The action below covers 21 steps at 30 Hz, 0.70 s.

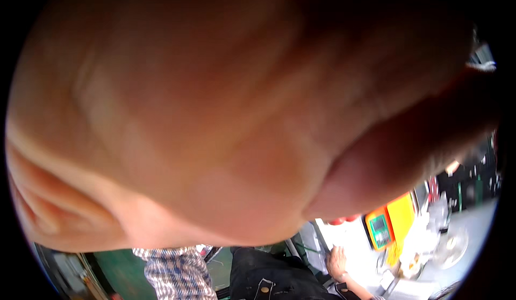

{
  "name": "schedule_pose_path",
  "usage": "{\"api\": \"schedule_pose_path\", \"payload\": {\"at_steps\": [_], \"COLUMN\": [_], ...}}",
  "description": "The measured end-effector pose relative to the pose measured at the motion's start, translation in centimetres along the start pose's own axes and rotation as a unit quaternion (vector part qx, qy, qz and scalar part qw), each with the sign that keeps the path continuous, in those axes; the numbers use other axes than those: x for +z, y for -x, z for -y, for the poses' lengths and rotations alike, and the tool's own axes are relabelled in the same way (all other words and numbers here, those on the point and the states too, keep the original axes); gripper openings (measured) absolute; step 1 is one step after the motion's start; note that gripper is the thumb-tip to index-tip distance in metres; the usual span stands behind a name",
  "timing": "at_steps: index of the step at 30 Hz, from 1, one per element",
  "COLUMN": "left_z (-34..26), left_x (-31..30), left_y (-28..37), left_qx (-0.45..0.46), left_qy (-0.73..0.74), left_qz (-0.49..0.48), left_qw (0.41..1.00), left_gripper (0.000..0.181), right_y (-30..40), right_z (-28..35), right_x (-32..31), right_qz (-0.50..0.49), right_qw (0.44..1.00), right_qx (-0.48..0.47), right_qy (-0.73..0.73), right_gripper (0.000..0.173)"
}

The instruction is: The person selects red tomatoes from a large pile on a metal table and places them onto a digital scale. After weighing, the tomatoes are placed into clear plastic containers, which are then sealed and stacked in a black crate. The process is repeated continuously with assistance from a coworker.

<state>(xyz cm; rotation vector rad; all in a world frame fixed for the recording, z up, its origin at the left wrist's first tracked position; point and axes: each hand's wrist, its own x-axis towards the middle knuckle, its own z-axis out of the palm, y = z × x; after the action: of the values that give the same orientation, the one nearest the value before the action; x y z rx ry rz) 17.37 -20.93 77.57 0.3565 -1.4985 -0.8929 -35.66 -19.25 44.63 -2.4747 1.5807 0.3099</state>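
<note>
My left hand (193,139), very close to the lens, is blurred and covers most of the view. Its fingertips and anything it may hold cannot be made out. Below it, a plaid sleeve (175,274) shows at the lower left. My right hand (337,263) rests at the near edge of a brightly lit white work surface (354,259). Nothing shows in it, but its fingers are too small to read clearly. Beyond it stands an orange device (379,228) with a green keypad panel and a small display, beside a yellow flat part (401,218).
Red round things (342,220) peek out under the left hand. A clear round plastic container (451,247) and clear plastic bags (437,215) lie at the right. Dark racks (469,187) stand farther right. Green floor (121,274) shows lower left, beside my dark apron (274,276).
</note>
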Motion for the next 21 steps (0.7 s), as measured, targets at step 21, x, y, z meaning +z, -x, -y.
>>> {"api": "schedule_pose_path", "payload": {"at_steps": [21], "left_z": [6.9], "left_x": [38.8], "left_y": [-15.2], "left_qx": [-0.078], "left_qy": [0.106], "left_qz": [0.328], "left_qw": [0.936], "left_gripper": [0.086], "right_y": [34.7], "right_z": [-47.1], "right_x": [-12.2], "right_qz": [-0.3], "right_qw": [0.632], "right_qx": [0.646], "right_qy": [0.305], "right_gripper": [0.061]}}
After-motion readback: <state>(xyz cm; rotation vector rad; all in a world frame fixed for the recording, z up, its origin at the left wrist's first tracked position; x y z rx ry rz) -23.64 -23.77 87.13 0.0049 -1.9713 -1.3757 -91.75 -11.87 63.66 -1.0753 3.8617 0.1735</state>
